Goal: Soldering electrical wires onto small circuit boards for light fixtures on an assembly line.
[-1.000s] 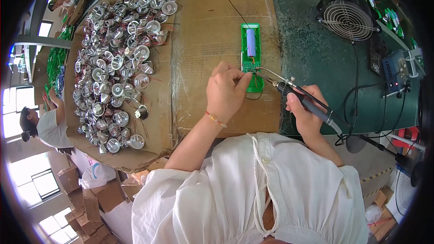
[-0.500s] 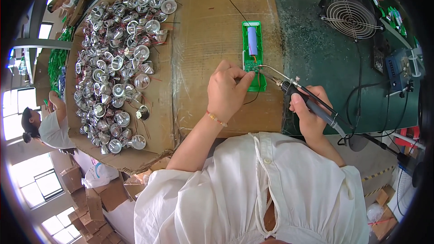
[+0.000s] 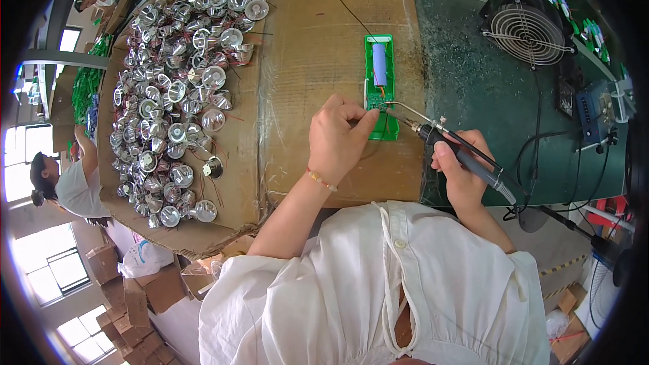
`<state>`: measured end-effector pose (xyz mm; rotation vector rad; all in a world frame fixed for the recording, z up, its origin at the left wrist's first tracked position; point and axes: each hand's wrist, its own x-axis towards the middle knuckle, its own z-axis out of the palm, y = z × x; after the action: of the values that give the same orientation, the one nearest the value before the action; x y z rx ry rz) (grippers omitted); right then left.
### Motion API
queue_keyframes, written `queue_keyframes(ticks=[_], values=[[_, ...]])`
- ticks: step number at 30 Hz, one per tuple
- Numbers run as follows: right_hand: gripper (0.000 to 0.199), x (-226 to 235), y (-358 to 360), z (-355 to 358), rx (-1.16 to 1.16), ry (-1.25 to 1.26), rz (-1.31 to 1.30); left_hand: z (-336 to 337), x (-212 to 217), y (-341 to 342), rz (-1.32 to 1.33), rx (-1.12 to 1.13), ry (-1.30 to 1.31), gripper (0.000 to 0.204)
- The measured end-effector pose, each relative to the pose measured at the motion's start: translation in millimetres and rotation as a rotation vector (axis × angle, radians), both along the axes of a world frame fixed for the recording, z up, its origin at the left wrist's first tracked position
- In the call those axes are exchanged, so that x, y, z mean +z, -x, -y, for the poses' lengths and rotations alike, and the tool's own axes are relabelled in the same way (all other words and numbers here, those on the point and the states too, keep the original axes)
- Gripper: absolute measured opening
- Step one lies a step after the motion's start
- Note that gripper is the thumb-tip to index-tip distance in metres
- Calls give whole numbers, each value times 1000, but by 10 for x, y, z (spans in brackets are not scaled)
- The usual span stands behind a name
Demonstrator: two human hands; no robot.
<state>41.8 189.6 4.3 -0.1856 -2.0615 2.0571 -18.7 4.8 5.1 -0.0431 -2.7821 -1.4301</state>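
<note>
A green plastic housing [image 3: 386, 132] lies on the cardboard in front of me, with a purple cylindrical battery [image 3: 380, 66] in its upper part. Below the battery, short orange-red wires run to a small green circuit board [image 3: 376, 99]. My left hand [image 3: 340, 128] pinches thumb and forefinger together at the board's lower edge; whatever is between them is too small to make out. In my right hand [image 3: 461, 165] is a soldering iron [image 3: 460, 155] with a thin curved metal feed tube [image 3: 405, 106]. Its tip points at the board, close to my left fingertips.
A large cardboard box [image 3: 236, 162] full of silvery lamp reflectors [image 3: 177, 91] stands at left. At right are a black fan [image 3: 527, 30] with a wire guard, a blue box-shaped unit [image 3: 590, 111] and loose cables. A person [image 3: 74, 182] sits at far left.
The dark wire that looped down over the housing's lower end has moved and now shows only faintly. Both hands and the soldering iron stay nearly in place; the whole view has shifted slightly.
</note>
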Motion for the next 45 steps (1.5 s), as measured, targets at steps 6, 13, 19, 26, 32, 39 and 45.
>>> queue_keyframes(ticks=[6,13,19,26,32,39,45], values=[[15,52,97,33,27,75,39,6,30,39,50,-32,-9,17],[16,107,139,45,40,30,85,23,21,50,54,-29,-23,18],[18,14,36,8,-35,99,-3,8,24,62,64,-27,-47,18],[18,3,30,-71,-4,112,-5,26,8,72,69,-10,-65,20],[18,-6,53,-105,-73,117,-5,53,63,50,61,-3,20,18],[16,-93,146,-353,-176,68,2,137,137,100,324,-117,-20,21],[15,-161,210,-396,-200,52,47,-324,295,1209,204,-250,178,19]])
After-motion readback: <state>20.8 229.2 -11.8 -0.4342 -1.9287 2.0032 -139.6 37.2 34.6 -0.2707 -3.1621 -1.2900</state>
